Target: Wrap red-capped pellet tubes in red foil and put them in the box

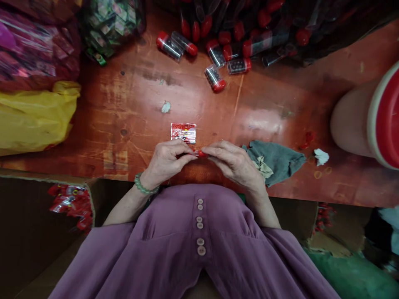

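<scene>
My left hand [168, 160], with a green bead bracelet [146, 185] at the wrist, pinches a small red piece [199, 153] between thumb and fingers. It has a paler, see-through-looking part on the left and a solid red end on the right; its kind is too small to make out. The fingertips of my right hand [233, 162] close on the red end. Just beyond my left fingers lies a shiny red printed packet [183, 133], flat on the red-brown table [131, 108]. Close to my right wrist is a crumpled grey-green cloth [277, 160].
Clear tubes with red caps [215, 77], some holding dark balls, are heaped at the back. Bags of packets [112, 25] and a yellow bag [34, 118] stand left. A white bucket with a red lid [355, 116] stands right. Open cardboard boxes [90, 199] sit below the front edge.
</scene>
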Tool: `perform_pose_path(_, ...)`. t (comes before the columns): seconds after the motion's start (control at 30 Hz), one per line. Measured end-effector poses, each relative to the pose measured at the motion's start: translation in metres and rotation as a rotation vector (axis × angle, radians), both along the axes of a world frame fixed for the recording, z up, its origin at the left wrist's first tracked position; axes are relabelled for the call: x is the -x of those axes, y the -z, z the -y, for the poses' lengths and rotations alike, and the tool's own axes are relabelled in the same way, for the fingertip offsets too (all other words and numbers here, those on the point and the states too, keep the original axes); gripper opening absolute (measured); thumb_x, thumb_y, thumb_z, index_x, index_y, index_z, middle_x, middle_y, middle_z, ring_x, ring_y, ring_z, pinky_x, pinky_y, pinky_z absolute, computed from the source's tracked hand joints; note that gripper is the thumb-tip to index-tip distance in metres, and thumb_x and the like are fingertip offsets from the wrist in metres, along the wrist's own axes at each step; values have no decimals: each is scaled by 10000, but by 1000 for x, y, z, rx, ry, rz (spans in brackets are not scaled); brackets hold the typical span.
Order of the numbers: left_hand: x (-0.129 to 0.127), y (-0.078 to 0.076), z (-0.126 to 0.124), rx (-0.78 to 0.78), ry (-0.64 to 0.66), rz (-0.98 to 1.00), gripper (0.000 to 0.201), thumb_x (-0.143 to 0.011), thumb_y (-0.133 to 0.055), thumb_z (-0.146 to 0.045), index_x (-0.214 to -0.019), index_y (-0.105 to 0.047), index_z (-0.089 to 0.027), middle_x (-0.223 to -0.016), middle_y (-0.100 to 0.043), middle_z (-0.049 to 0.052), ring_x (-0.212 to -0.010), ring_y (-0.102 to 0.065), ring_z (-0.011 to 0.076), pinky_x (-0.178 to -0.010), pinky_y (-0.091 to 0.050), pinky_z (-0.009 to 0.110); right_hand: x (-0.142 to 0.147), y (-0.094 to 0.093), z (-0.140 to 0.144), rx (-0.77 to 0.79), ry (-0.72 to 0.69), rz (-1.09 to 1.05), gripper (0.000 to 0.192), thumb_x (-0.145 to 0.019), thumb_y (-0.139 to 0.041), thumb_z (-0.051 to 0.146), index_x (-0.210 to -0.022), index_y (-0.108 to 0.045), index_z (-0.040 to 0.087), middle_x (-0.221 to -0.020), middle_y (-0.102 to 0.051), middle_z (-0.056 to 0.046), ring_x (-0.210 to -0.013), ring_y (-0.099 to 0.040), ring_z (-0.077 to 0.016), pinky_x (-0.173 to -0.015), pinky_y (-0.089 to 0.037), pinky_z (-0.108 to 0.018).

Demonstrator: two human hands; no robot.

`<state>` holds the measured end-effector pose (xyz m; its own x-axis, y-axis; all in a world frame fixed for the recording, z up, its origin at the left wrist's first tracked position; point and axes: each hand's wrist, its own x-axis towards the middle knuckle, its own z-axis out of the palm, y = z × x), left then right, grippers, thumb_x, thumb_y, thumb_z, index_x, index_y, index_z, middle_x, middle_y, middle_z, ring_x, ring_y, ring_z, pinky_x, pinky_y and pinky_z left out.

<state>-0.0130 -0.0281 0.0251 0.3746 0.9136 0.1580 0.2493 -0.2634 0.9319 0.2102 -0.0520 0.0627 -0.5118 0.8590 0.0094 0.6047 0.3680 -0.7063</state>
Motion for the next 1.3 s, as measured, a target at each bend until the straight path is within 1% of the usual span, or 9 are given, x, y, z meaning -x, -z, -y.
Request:
perform_pose_path(0.2, 0, 6, 1, 61, 104, -82, 90, -824, -719, -232, -773, -762, -171, -708, -715, 23, -626, -634, 114, -617, -493, 238, 2, -7, -4, 130, -87, 171, 307, -1005, -471, 267, -1272, -619, 228, -1042, -686, -77, -916, -662, -195, -794, -536, -314)
perform_pose_path(0.33, 1, 9, 2, 135, 158, -99, 105, -839, -698, -246, -811, -776, -181, -735, -717, 29, -647, -632, 121, -625, -487, 248, 3, -12, -10, 230, -151, 209, 303, -1000, -479, 248, -1269, -618, 227, -1067, -698, -69, -956, -667, -199, -830, -523, -314)
perform_pose_path(0.6, 5, 7, -3, 400, 297, -8, 140, -833, -688, -292, -821, -784, -191, -748, -727, 22, -660, -637, 129, -627, -473, 244, 2, -8, -18, 321, -233, 89, 354, -985, -511, 276, -1327, -602, 267, -1110, -705, -65, -964, -678, -203, -845, -530, -334)
perform_pose_path(0.83, 2, 11, -6, 618, 228, 158, 115, -743, -745, -294, -760, -790, -190, -688, -743, 23, -609, -649, 142, -580, -500, 230, 2, -6, -25, 335, -279, -38, 342, -980, -528, 299, -1307, -617, 249, -1035, -710, -66, -903, -675, -185, -810, -531, -323)
perform_pose_path(0.93, 4, 11, -8, 659, 208, 190, 130, -734, -763, -309, -771, -793, -187, -696, -752, 27, -605, -662, 140, -593, -527, 229, 5, 1, -24, 357, -218, -119, 316, -976, -540, 290, -1271, -638, 237, -1057, -716, -63, -942, -671, -180, -854, -525, -332)
perform_pose_path(1.0, 7, 12, -9, 697, 138, 220, 205, -717, -792, -349, -838, -795, -183, -740, -764, 37, -621, -679, 147, -606, -548, 236, 7, 9, -21, 401, -125, -228, 295, -966, -558, 295, -1237, -655, 229, -1087, -717, -55, -962, -668, -173, -868, -527, -328)
perform_pose_path(1.1, 12, 16, -5, 772, 25, 362, 343, -709, -805, -454, -900, -785, -169, -794, -773, 63, -646, -702, 159, -614, -580, 250, 9, 24, -15, 555, 78, -436, 303, -948, -586, 346, -1216, -657, 226, -1076, -718, -33, -830, -659, -131, -755, -554, -280)
perform_pose_path(1.17, 13, 18, -2, 828, 26, 482, 367, -696, -811, -492, -861, -778, -166, -797, -774, 75, -649, -710, 157, -616, -593, 248, 11, 33, -11, 658, 185, -553, 327, -923, -617, 383, -1211, -653, 233, -1030, -714, -16, -695, -616, -91, -648, -546, -240)
perform_pose_path(1.3, 9, 18, 6, 916, -21, 588, 337, -655, -851, -464, -792, -766, -168, -739, -766, 78, -627, -715, 153, -594, -599, 228, 16, 44, -10, 763, 291, -698, 348, -874, -676, 410, -1180, -661, 245, -869, -681, 18, -586, -558, -62, -558, -512, -203)
